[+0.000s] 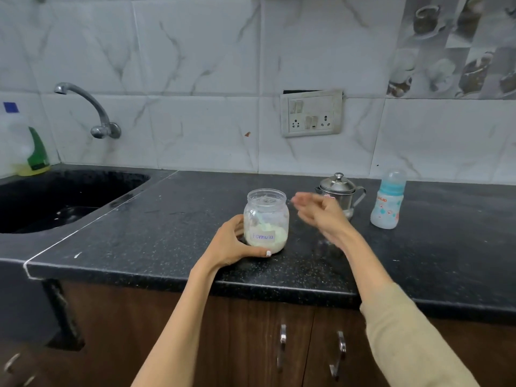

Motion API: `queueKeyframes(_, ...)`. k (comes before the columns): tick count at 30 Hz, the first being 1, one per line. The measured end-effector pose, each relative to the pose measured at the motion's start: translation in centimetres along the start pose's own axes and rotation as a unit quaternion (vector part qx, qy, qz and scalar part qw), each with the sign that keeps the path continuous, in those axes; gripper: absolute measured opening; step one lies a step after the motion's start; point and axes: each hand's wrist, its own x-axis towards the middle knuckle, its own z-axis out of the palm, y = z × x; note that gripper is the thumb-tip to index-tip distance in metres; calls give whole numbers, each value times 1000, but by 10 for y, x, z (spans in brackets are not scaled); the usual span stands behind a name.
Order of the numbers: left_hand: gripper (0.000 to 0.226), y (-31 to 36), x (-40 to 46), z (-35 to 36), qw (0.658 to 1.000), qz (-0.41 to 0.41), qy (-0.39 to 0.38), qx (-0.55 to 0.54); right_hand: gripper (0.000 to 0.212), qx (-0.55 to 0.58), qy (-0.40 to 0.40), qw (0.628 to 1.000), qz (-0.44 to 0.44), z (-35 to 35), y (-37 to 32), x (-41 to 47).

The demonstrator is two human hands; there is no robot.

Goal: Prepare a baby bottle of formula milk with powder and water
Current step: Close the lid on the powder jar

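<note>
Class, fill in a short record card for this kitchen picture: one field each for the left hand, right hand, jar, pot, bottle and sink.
left hand: grips the formula jar low on its side
right hand: blurred, raised beside the jar, fingers spread
formula jar: clear, labelled, part full of powder
steel pot: lidded, behind the right hand
baby bottle: upright, capped, far right
sink: left of the counter

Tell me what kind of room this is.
Most likely a home kitchen. A dark stone counter runs along a tiled wall, with a sink set into it under a wall tap. A steel pot and cupboard doors below fit that too.
</note>
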Motion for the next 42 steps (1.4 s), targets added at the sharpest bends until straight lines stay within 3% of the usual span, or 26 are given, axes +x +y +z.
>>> queueKeyframes(3,78,-1,1,0,1000,-1,0,-3,35,-78,71,993,-43,7,-2,35)
queueKeyframes(6,72,-3,2,0,1000,8,-2,-8,41,-288,-15,957,-39,23,5,68)
queueKeyframes(8,71,-5,3,0,1000,12,-2,-11,29,-380,-82,921,-5,32,12,84)
queueKeyframes(10,74,-7,5,-1,1000,12,-5,-14,6,-444,-125,887,8,40,17,91)
queueKeyframes(14,82,-9,6,-2,1000,11,-9,-17,14,-510,-135,850,23,45,22,97)
queueKeyframes(17,83,-9,7,-1,1000,9,-12,-18,11,-474,-99,875,-6,42,10,97)
queueKeyframes(20,82,-9,6,-1,1000,8,-15,-16,61,-353,-79,932,3,36,-33,87)
queueKeyframes(22,81,-7,5,-1,1000,10,-18,-14,69,-291,-125,948,31,28,-71,78)
queueKeyframes(26,82,-4,4,-1,1000,8,-27,-10,72,-328,-278,902,50,27,-124,54)
queueKeyframes(30,88,-4,3,-1,999,-1,-33,-9,75,-490,-358,794,41,46,-133,36)
queueKeyframes(32,91,-4,4,-2,999,-4,-36,-6,75,-529,-369,764,30,58,-130,34)
queueKeyframes(42,90,0,0,0,999,4,-48,-5,80,-567,-350,745,35,63,-135,31)
